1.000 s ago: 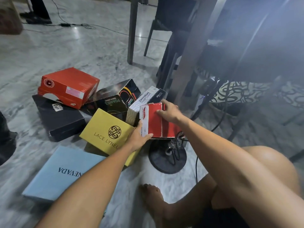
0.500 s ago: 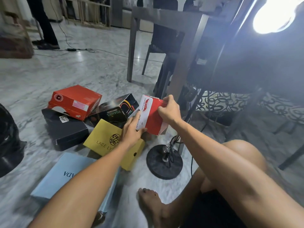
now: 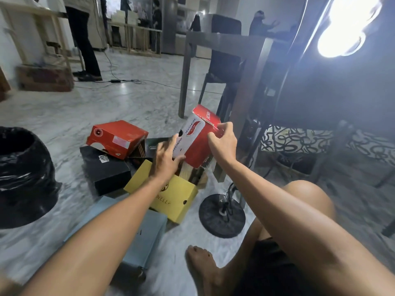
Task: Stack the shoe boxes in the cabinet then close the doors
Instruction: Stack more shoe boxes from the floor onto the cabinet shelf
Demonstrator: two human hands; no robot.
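Red-and-white Skechers shoe box (image 3: 197, 136) raised and tilted above the yellow shoe box (image 3: 168, 195). Right hand (image 3: 223, 142) clamped on its upper right edge, thumb and fingers pinching the cardboard. Left hand (image 3: 165, 158) pressed flat, fingers spread, against its white lower-left end, above the yellow shoe box.

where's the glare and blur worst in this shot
Head view: a lamp blows out the top right corner, hazing the dark area beneath; the edges smear, notably the black bag and left forearm; wide-angle bends the table leg; the red box stays readable.
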